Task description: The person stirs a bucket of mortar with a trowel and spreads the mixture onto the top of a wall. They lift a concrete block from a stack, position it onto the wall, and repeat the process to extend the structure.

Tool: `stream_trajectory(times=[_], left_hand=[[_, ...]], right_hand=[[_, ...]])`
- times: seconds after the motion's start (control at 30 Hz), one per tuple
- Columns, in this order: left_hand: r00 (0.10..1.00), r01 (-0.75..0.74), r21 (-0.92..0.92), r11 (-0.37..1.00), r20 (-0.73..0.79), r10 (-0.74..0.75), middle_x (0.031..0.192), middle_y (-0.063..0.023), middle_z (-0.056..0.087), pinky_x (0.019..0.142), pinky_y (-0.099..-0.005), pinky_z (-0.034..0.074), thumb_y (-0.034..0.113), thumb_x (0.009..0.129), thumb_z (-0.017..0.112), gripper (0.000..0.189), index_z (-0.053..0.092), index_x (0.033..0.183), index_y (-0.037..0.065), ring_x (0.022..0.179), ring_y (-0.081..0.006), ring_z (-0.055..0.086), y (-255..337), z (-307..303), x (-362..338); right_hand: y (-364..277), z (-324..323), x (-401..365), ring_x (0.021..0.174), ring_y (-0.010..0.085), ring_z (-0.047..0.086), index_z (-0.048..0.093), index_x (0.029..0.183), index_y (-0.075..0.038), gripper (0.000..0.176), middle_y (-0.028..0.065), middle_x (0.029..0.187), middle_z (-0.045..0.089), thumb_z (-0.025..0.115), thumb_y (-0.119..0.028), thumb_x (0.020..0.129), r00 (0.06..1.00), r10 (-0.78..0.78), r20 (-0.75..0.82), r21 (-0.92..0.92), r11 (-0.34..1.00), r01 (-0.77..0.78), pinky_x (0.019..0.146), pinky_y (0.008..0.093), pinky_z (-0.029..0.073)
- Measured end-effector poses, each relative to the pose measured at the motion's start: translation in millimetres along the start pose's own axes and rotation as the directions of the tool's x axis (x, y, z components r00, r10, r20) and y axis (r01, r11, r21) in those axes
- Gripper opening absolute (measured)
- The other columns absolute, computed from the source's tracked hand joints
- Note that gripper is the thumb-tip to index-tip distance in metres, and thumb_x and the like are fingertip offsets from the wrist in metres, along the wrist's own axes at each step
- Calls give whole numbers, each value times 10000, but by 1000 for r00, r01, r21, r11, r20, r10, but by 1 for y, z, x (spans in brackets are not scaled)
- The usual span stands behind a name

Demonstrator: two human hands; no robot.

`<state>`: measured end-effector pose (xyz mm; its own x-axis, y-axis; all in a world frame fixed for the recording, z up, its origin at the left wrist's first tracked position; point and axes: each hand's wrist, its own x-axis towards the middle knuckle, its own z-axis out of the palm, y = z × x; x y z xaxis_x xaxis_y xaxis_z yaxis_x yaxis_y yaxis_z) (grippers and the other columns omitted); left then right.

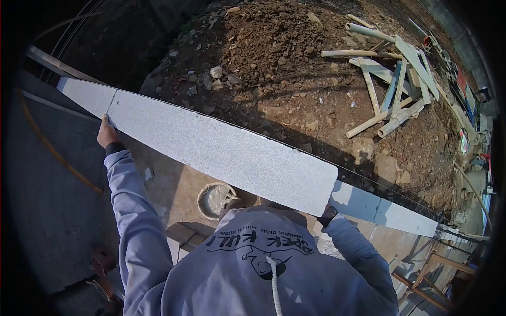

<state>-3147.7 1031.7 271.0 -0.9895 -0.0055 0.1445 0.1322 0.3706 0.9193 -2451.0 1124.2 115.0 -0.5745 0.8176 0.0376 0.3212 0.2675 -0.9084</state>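
A long white lightweight concrete block (221, 145) lies across the top of the wall in front of me. Its left end meets another white block (87, 95) at a thin dark joint. My left hand (108, 134) grips the near edge beside that joint, one finger or thumb pressed on the surface. At the block's right end, my right hand (328, 213) holds the near corner; shadow and the block hide most of its fingers. Beyond that end, the lower white course of the wall (387, 208) continues. A taut line (369, 184) runs along the far side.
Near my feet stands a round bucket (202, 203) with grey wet mix inside. Stacked blocks (182, 234) sit left of me. Across the wall are piled soil (274, 42) and bamboo poles (371, 122). A wooden frame (429, 274) stands at lower right.
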Motion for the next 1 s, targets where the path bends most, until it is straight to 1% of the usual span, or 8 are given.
stream_trajectory(times=[0.13, 0.27, 0.33, 0.37, 0.67, 0.77, 0.9, 1.0], left_hand=[[1000, -20, -14, 1000, -24, 19, 971, -132, 669, 788, -262, 455, 353, 847, 575, 411, 643, 1017, -15, 874, -177, 627, 11, 0, -14], [996, -70, 45, 997, -43, 72, 957, -142, 669, 791, -279, 451, 391, 837, 575, 432, 652, 1007, 1, 882, -193, 626, 19, -3, -28], [972, -229, 164, 960, -9, 233, 1000, -139, 660, 809, -268, 450, 376, 830, 594, 429, 645, 1033, 1, 920, -195, 626, 4, -1, -17], [998, -2, -116, 993, -64, -5, 1048, -141, 644, 829, -262, 446, 336, 818, 628, 445, 618, 1067, -32, 951, -204, 618, 33, 0, -45], [992, -63, -165, 984, -121, 43, 1095, -201, 608, 899, -290, 424, 369, 805, 621, 527, 584, 1094, -70, 1039, -269, 587, 30, 6, -49], [991, -96, -58, 994, -105, 89, 1066, -216, 615, 892, -279, 429, 381, 812, 601, 540, 582, 1087, -83, 1024, -294, 593, 38, 1, -52], [992, -26, 359, 933, -107, 69, 1339, -175, 427, 1015, -525, 274, 420, 839, 549, 599, 453, 1289, 37, 1231, -287, 427, 70, -10, -70], [934, -349, 499, 794, 112, 340, 1415, -131, 328, 1030, -620, 126, 505, 849, 478, 631, 400, 1341, 118, 1326, -282, 274, 87, -17, -92]], right_hand=[[18, 14, -9, 1050, 339, 513, 558, 1104, -50, 460, 163, 1105, 567, 665, -281, 721, 921, 388, 42, 509, 785, -354, 886, 424, 400], [50, 12, -12, 1106, 319, 495, 570, 1138, -98, 440, 131, 1174, 558, 626, -322, 764, 990, -96, 101, -316, 941, 123, 920, 409, 395], [20, 8, -2, 1047, 308, 540, 603, 1116, -128, 427, 104, 1139, 594, 647, -325, 739, 985, -132, 110, -342, 926, 163, 894, 401, 419], [3, 5, 4, 1022, 310, 550, 623, 1082, -127, 408, 99, 1110, 608, 654, -328, 728, 967, -201, 153, -442, 862, 249, 885, 403, 420], [-106, 2, 32, 969, 318, 575, 652, 1030, -144, 327, 97, 1068, 623, 629, -286, 737, 951, -230, 205, -640, 704, 308, 855, 419, 437], [-107, 5, 32, 951, 328, 575, 659, 1005, -134, 336, 100, 1041, 628, 644, -304, 715, 925, -330, 188, -724, 589, 357, 850, 430, 434], [-89, 5, 28, 987, 340, 555, 634, 1059, -133, 420, 108, 1073, 607, 662, -334, 691, 925, -328, 193, -780, 520, 347, 872, 445, 421], [-89, 3, 24, 1011, 348, 540, 615, 1096, -133, 464, 115, 1101, 590, 664, -350, 688, 919, -348, 188, -794, 496, 350, 894, 454, 408]])
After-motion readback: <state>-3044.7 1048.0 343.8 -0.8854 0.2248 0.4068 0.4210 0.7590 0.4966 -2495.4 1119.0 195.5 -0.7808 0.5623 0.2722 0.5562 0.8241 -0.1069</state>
